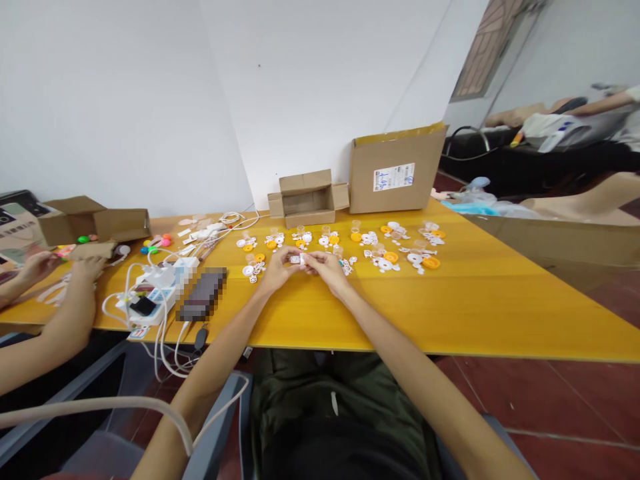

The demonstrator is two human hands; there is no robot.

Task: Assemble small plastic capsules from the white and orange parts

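Observation:
Both my hands meet over the middle of the yellow table (pixel 450 307). My left hand (pixel 280 268) grips one side of a small white part (pixel 296 259), and the fingers of my right hand (pixel 325 267) pinch its other side. Its exact shape is too small to tell. Behind and beside my hands lie small piles of white pieces, orange discs and clear cups. One orange disc (pixel 431 263) lies at the right end. A white wheel-like piece (pixel 385 265) is nearer the middle. Left of my left hand is another pile with a white disc (pixel 249 271).
An open small carton (pixel 307 207) and a large cardboard box (pixel 395 173) stand against the wall. A power strip (pixel 163 293) with white cables and a dark phone (pixel 204 293) lie left. Another person's hands (pixel 87 267) work at the far left beside an open carton (pixel 120 225).

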